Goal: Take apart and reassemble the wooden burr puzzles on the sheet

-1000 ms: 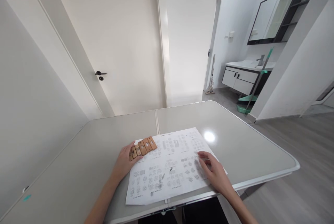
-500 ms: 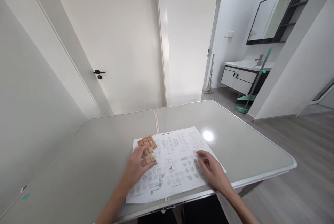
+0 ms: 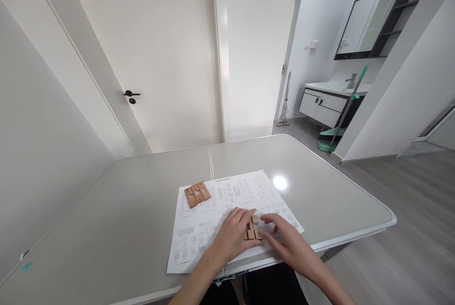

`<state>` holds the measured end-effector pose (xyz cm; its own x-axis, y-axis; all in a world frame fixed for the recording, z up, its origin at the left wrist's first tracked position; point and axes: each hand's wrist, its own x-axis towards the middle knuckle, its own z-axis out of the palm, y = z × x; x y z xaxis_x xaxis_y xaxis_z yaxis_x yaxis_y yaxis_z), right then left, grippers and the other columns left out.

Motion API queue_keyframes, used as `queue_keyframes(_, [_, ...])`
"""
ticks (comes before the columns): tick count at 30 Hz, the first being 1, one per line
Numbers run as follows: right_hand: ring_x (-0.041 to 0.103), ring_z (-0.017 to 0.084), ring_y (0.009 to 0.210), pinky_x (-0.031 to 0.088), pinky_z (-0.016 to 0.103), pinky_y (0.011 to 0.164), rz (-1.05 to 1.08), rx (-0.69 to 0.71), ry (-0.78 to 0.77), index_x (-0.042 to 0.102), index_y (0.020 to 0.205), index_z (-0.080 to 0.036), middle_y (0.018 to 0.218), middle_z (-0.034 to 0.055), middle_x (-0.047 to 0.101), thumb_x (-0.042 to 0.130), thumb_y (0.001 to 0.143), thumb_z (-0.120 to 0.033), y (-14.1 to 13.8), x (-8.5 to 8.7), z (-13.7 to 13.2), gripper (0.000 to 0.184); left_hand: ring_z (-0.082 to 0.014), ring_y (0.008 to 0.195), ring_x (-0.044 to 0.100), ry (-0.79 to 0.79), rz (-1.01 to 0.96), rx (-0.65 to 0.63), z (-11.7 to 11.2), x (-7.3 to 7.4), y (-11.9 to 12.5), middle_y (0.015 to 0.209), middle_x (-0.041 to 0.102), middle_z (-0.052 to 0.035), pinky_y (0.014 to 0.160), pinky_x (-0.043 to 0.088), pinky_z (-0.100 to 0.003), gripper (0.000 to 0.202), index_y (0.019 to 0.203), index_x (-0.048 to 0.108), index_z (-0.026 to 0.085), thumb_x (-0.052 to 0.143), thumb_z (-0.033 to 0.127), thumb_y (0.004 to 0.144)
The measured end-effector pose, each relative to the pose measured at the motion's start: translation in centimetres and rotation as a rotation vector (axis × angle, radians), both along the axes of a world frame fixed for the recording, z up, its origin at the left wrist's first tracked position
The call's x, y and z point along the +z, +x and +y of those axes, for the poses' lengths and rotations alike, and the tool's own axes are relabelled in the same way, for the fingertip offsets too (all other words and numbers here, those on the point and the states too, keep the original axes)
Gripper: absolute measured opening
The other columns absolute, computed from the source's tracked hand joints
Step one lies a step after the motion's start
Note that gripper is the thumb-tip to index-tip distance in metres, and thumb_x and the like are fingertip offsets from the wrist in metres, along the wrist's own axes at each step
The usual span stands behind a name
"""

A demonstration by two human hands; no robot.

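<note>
A printed instruction sheet point(image 3: 227, 196) lies on the grey table point(image 3: 124, 210). A few notched wooden puzzle blocks point(image 3: 197, 193) rest side by side on the sheet's far left corner. My left hand point(image 3: 232, 238) sits on the middle of the sheet, fingers curled against a small cluster of wooden blocks point(image 3: 252, 229). My right hand point(image 3: 286, 241) lies just right of that cluster, its fingers spread and reaching toward the blocks, fingertips close to them.
The table's front edge point(image 3: 320, 247) runs just under my hands. A white door point(image 3: 152, 58) with a black handle stands behind the table. At the right, a bathroom with a vanity point(image 3: 327, 103), a mirror and a green broom with dustpan point(image 3: 337, 115).
My left hand took part of the wooden blocks from the far left group and slid them right to the sheet's middle. My right hand shifted slightly toward them.
</note>
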<state>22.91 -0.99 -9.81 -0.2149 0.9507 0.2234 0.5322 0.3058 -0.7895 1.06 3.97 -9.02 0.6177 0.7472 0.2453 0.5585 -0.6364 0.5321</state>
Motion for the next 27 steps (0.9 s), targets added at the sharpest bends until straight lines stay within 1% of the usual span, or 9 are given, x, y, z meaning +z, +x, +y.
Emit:
queue_keyframes(4, [0.060,0.025,0.124,0.054,0.039,0.102,-0.029,0.043,0.007,0.045,0.144,-0.032,0.143,0.0074,0.056,0.059,0.096,-0.032,-0.5,0.3,-0.3,0.050,-0.0357,0.137,0.046,-0.021,-0.004,0.038,-0.1,0.1,-1.6,0.149,0.050,-0.0123,0.113,0.042,-0.056,0.100,0.154,0.034,0.031,0.087,0.055,0.072])
queue_keyframes(6, [0.055,0.027,0.131,0.050,0.042,0.107,-0.048,0.039,0.009,0.043,0.145,-0.031,0.146,0.0086,0.053,0.064,0.092,-0.029,-0.8,0.0,-0.2,0.057,-0.0375,0.141,0.042,-0.052,-0.003,0.074,-0.1,0.2,-2.7,0.152,0.046,-0.0134,0.114,0.040,-0.058,0.104,0.154,0.033,0.030,0.085,0.060,0.070])
queue_keyframes(9, [0.058,0.028,0.124,0.052,0.042,0.104,-0.071,0.018,0.008,0.052,0.132,-0.028,0.136,0.0093,0.056,0.067,0.089,-0.025,-1.3,-0.5,-0.1,0.046,-0.0372,0.139,0.044,-0.106,0.002,0.078,-0.1,0.5,-4.1,0.148,0.049,-0.0119,0.113,0.041,-0.058,0.098,0.148,0.043,0.031,0.087,0.062,0.066])
queue_keyframes(13, [0.063,0.027,0.111,0.055,0.040,0.093,-0.144,-0.022,0.086,0.060,0.112,-0.025,0.120,0.0083,0.062,0.070,0.087,-0.020,-2.4,-1.1,-0.1,0.027,-0.0351,0.137,0.045,-0.137,-0.038,0.078,-0.3,0.6,-4.3,0.144,0.052,-0.0091,0.112,0.042,-0.055,0.072,0.132,0.058,0.031,0.089,0.052,0.070])
queue_keyframes(15, [0.064,0.027,0.105,0.056,0.039,0.087,-0.199,-0.039,0.132,0.062,0.103,-0.026,0.113,0.0069,0.064,0.070,0.089,-0.021,-2.7,-1.3,-0.3,0.017,-0.0343,0.136,0.046,-0.160,-0.074,0.086,-0.5,0.7,-4.0,0.144,0.052,-0.0084,0.112,0.042,-0.054,0.063,0.126,0.061,0.031,0.089,0.044,0.072])
queue_keyframes(17, [0.065,0.027,0.100,0.056,0.038,0.081,-0.241,-0.062,0.161,0.062,0.097,-0.026,0.107,0.0055,0.066,0.070,0.090,-0.024,-2.6,-1.5,-0.5,0.011,-0.0330,0.135,0.048,-0.195,-0.110,0.091,-0.8,1.0,-3.9,0.142,0.053,-0.0076,0.112,0.043,-0.051,0.064,0.126,0.060,0.031,0.091,0.037,0.071])
queue_keyframes(19, [0.066,0.027,0.096,0.055,0.037,0.078,-0.244,-0.102,0.167,0.062,0.100,-0.027,0.104,0.0050,0.068,0.067,0.092,-0.027,-2.3,-1.5,-0.8,0.009,-0.0316,0.131,0.052,-0.226,-0.137,0.104,-1.1,1.6,-4.0,0.137,0.057,-0.0063,0.111,0.045,-0.049,0.064,0.127,0.059,0.031,0.091,0.034,0.071])
queue_keyframes(23, [0.066,0.022,0.081,0.054,0.034,0.072,-0.105,-0.155,0.072,0.061,0.108,-0.026,0.095,0.0042,0.070,0.058,0.099,-0.039,-1.5,-0.2,-1.6,0.016,-0.0288,0.120,0.059,-0.232,-0.185,0.138,-1.5,3.0,-4.5,0.132,0.061,-0.0055,0.104,0.050,-0.045,0.060,0.131,0.057,0.031,0.085,0.033,0.078])
queue_keyframes(27, [0.067,0.019,0.082,0.055,0.029,0.077,0.211,-0.045,-0.061,0.061,0.115,-0.025,0.097,0.0042,0.071,0.051,0.102,-0.046,-1.8,2.7,-2.1,0.026,-0.0241,0.109,0.064,-0.180,-0.256,0.155,-1.7,4.7,-4.1,0.137,0.058,-0.0053,0.104,0.051,-0.044,0.062,0.137,0.053,0.034,0.082,0.031,0.082])
